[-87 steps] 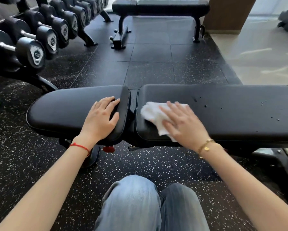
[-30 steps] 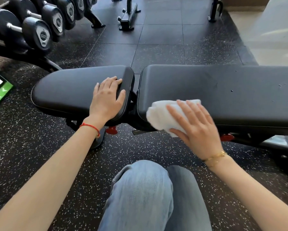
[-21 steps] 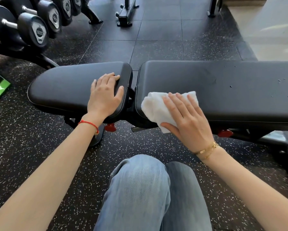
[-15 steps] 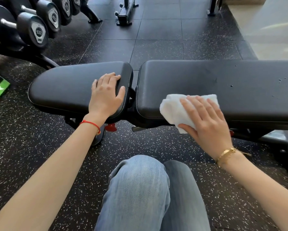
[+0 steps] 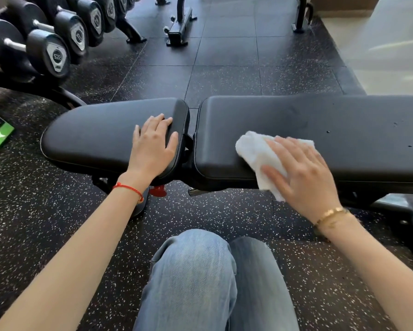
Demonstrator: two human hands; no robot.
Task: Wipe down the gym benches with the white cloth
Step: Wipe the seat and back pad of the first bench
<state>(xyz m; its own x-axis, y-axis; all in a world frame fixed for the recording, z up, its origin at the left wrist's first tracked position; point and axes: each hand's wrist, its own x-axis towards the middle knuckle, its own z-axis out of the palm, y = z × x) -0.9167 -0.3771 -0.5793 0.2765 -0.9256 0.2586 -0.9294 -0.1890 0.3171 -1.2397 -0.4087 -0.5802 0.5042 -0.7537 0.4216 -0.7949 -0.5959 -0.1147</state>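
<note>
1. Two pads on this black padded vinyl bench [image 5: 320,120]. The crumpled white cloth [image 5: 255,149] sits on the long pad's front edge, just right of the gap between pads.
2. Right hand [image 5: 303,173] is pressed flat on the cloth, fingers spread, pinning it rather than fisting it.
3. Left hand [image 5: 153,144] lies open on the short pad, gripping nothing.
4. Droplets far right of the gap look unwiped, so I'd guess roughly halfway on this bench.
</note>
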